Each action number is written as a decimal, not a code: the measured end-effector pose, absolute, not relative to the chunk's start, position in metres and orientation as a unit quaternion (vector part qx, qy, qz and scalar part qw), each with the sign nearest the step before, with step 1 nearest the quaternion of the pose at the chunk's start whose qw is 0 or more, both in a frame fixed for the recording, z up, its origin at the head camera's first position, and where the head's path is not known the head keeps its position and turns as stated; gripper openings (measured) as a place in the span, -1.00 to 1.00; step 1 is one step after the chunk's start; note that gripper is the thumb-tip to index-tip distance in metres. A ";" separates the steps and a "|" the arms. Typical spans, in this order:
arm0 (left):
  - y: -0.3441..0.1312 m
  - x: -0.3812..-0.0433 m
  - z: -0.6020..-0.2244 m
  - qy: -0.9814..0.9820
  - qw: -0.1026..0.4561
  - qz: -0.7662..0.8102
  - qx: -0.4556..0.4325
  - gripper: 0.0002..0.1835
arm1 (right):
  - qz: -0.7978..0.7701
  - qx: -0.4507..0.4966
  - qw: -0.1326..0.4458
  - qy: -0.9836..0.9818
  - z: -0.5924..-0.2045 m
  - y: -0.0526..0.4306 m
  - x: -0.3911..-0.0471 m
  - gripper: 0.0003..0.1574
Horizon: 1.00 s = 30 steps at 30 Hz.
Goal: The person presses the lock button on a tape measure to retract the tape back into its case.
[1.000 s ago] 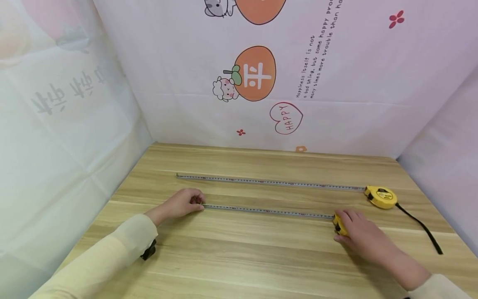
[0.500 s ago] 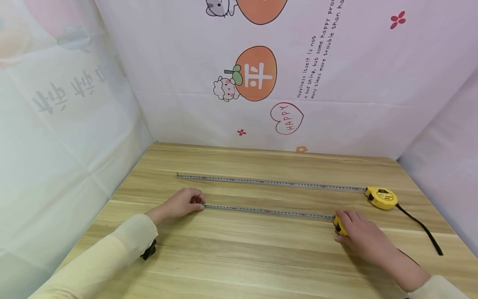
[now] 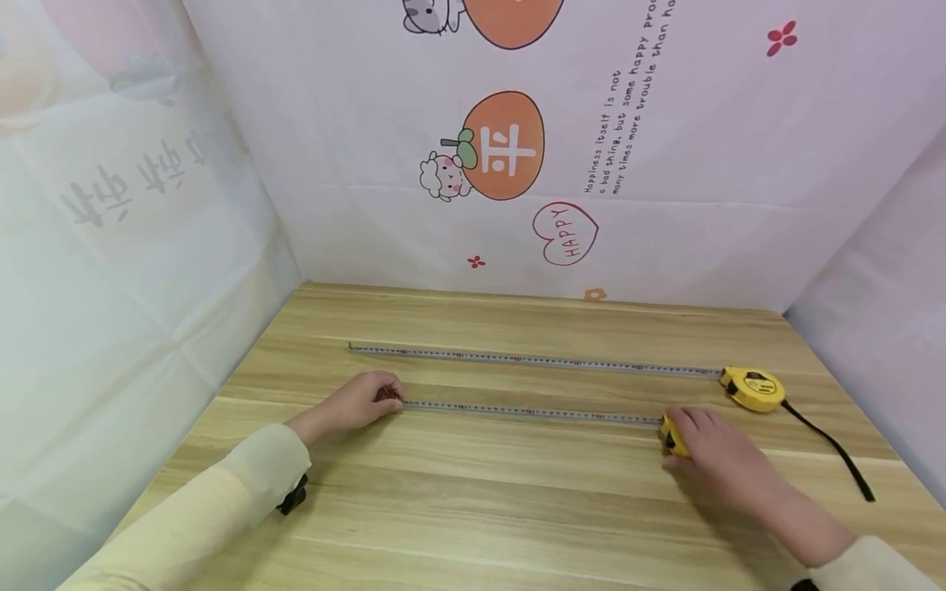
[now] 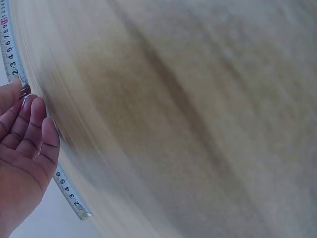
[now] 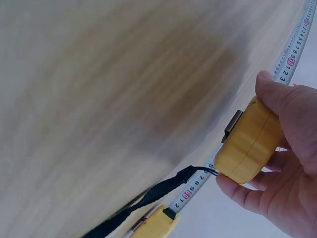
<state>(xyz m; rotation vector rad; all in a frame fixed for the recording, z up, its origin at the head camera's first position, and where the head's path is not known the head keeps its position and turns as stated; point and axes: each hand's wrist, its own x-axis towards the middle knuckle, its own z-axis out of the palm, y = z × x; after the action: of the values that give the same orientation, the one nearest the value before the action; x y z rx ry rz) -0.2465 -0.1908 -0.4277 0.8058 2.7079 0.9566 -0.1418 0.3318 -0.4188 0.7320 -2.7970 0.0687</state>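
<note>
In the head view my left hand (image 3: 360, 400) pinches the end of a pulled-out tape blade (image 3: 532, 412); its tip is hidden by the fingers. The left wrist view shows thumb and forefinger at that end, the other fingers bent. My right hand (image 3: 727, 461) grips the yellow case of this tape measure (image 3: 674, 435), and the blade runs straight between both hands. In the right wrist view, the thumb lies over the case's top (image 5: 250, 144), fingers below, and a black wrist strap (image 5: 158, 192) hangs from it.
Farther back on the wooden table (image 3: 473, 509) lies a second yellow tape measure (image 3: 755, 389), its blade (image 3: 517, 359) extended left, roughly parallel to the held one. Its black strap (image 3: 835, 447) trails toward the right edge. Printed cloth (image 3: 414, 238) walls the back and sides.
My right hand and the held case have shifted slightly away from me, and the blade's right part moved with them. The left hand is nearly still; the second tape measure stays put.
</note>
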 end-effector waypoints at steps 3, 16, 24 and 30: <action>-0.192 -0.246 -0.427 0.907 0.073 0.319 0.266 -0.95 | 0.023 0.262 0.133 -0.956 -0.416 0.333 -0.144 -0.09; -0.193 -0.244 -0.419 0.904 0.069 0.342 0.247 -0.95 | 0.001 0.280 0.166 -0.946 -0.409 0.335 -0.152 -0.09; -0.195 -0.247 -0.414 0.904 0.035 0.343 0.252 -0.94 | 0.001 0.264 0.168 -0.950 -0.398 0.331 -0.157 -0.11; -0.196 -0.249 -0.408 0.903 0.006 0.351 0.248 -0.93 | -0.007 0.265 0.188 -0.946 -0.388 0.329 -0.163 -0.10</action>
<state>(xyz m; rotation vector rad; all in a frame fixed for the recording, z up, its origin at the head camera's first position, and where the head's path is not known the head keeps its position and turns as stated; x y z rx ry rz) -0.2491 -0.1961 -0.4083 0.7752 2.8267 1.0995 -0.1629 0.3293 -0.3880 0.7462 -2.6614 -0.0200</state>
